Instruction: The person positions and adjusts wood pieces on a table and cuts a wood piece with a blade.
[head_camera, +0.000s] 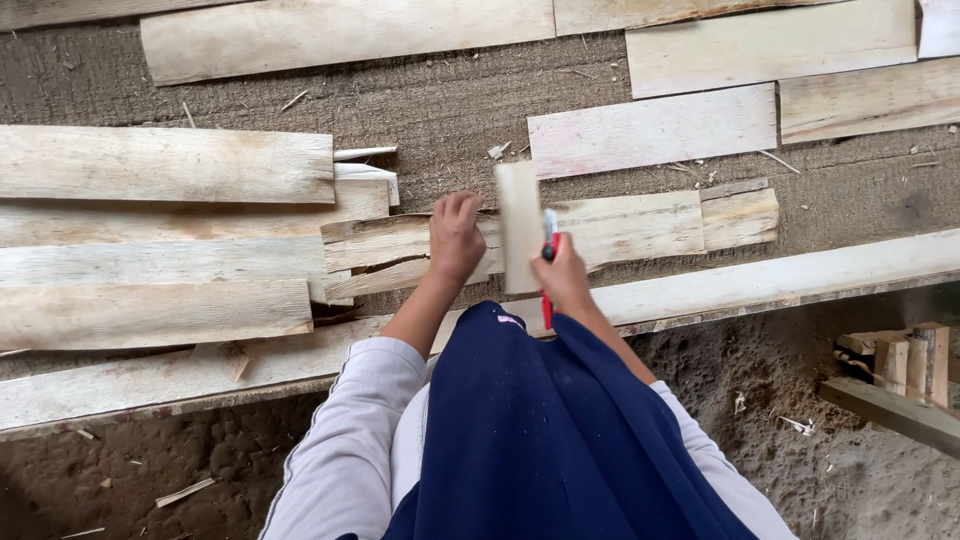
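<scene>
My right hand (562, 275) is closed around a red-handled cutter (548, 262), blade end pointing away from me, pressed against the right edge of a small pale wood piece (519, 226). That piece stands just left of the right hand, narrow, smooth, light cream, long side running away from me. My left hand (455, 238) sits fist-like, fingers curled down on the cracked plank (640, 225) beside the piece's left edge; can't tell if it grips anything. Under both wrists runs a long beam (780, 280). Left of the left hand, stacked rough boards (160, 240). Beyond both hands, more pale planks (650, 130) on matted ground (440, 100).
</scene>
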